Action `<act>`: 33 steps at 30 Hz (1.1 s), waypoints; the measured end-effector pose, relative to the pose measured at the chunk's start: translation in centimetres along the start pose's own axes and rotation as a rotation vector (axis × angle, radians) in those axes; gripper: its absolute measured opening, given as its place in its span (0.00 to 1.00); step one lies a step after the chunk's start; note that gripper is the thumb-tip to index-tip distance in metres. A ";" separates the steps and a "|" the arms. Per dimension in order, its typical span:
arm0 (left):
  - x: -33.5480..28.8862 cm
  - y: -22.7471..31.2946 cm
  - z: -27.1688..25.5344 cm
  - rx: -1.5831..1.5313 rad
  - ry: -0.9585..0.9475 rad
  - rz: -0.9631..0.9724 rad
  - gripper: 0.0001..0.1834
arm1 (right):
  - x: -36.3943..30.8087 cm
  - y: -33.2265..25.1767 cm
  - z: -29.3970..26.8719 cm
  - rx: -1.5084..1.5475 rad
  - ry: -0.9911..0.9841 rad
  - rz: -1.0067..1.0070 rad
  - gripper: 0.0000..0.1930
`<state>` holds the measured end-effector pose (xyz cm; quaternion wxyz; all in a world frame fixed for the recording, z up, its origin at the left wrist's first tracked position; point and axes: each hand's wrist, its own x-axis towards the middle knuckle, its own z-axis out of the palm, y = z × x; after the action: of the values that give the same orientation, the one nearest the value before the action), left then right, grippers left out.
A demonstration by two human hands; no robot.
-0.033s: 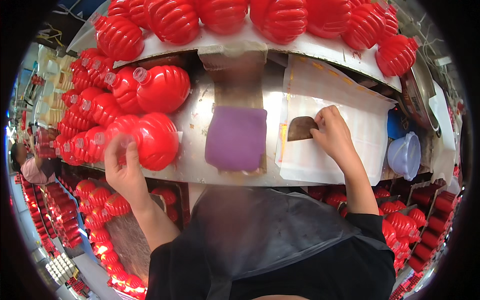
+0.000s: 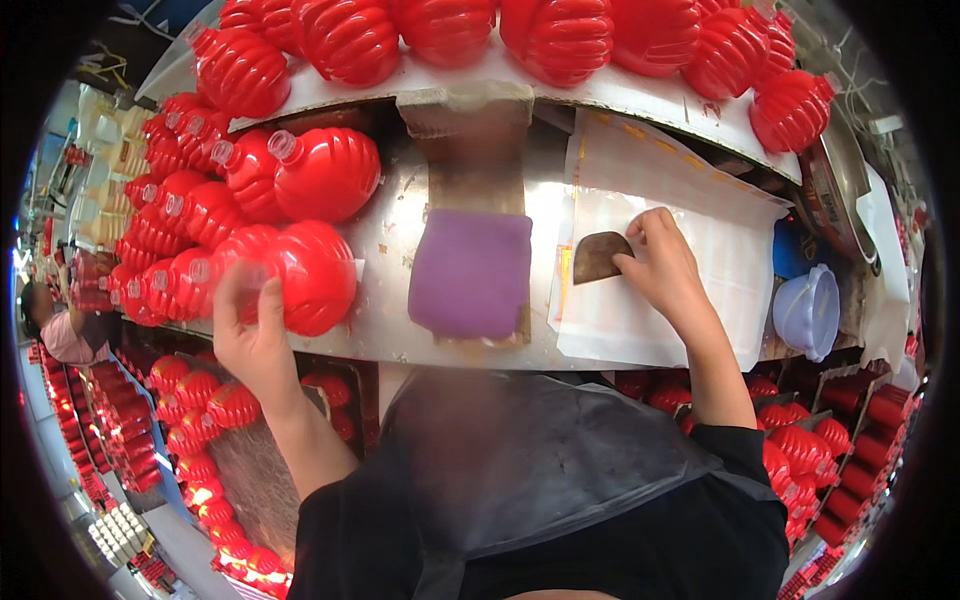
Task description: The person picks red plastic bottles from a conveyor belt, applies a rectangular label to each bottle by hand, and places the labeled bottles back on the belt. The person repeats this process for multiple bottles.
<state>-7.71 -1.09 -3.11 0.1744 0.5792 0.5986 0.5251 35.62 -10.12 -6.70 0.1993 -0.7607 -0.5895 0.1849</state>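
Nothing has shifted between the earlier frame and this one: both hands sit where they were.

At centre left, the left hand (image 2: 255, 335) is raised with its fingers curled against the near side of a red ribbed bottle (image 2: 305, 275); it touches the bottle's lower edge, but whether it grips it fully I cannot tell, as the fingers are blurred. That bottle lies on its side at the front of the steel bench (image 2: 400, 250), its clear neck pointing toward the left of the frame.

At centre right, the right hand (image 2: 665, 270) pinches a small dark brown scraper (image 2: 598, 256) between thumb and fingers, the blade pointing left and lying flat on a white printed sheet (image 2: 700, 210) that covers the right part of the bench. Scraper and bottle are well apart, with a purple cloth pad (image 2: 470, 272) between them in the middle of the frame.

Beyond the left hand, more red bottles (image 2: 190, 200) are heaped toward the upper left, and another row (image 2: 560, 35) lines a white shelf along the top edge. At the right edge, a pale blue plastic bowl (image 2: 808, 312) sits just beside the sheet. Below the bench, at lower left and lower right, further red bottles (image 2: 200, 400) fill trays. Another person's pink sleeve (image 2: 65, 340) shows at the far left.
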 end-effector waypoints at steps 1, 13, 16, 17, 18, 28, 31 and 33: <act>-0.2 -0.2 0.2 -0.019 -0.016 -0.022 0.18 | 0.1 0.1 0.2 0.070 0.040 -0.046 0.18; 2.9 7.5 -1.8 -0.442 -0.304 0.091 0.17 | 0.7 -0.7 -1.2 0.747 -0.146 0.097 0.23; 4.6 10.0 0.8 -0.690 -0.531 0.072 0.12 | 1.5 -2.7 -2.1 1.088 -0.089 0.049 0.21; 5.1 10.3 2.4 -0.731 -0.623 0.113 0.11 | 2.0 -3.7 -2.1 1.215 -0.091 0.068 0.16; 5.6 10.5 4.1 -0.723 -0.736 0.112 0.10 | 2.4 -4.7 -2.0 1.207 -0.123 -0.001 0.15; 4.6 9.5 15.0 -0.581 -0.958 0.065 0.12 | 4.6 -13.6 -2.6 0.542 0.248 -0.091 0.22; 3.6 9.4 14.4 -0.545 -0.880 0.309 0.16 | 5.0 -15.5 -5.2 0.426 0.081 -0.239 0.19; 2.8 9.5 13.7 -0.431 -0.814 0.497 0.20 | 5.3 -16.9 -6.5 0.216 0.005 -0.342 0.22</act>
<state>7.58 5.11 0.56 0.3785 0.8119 0.2053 0.3942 26.30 -1.74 7.41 0.3099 -0.6242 -0.6862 0.2085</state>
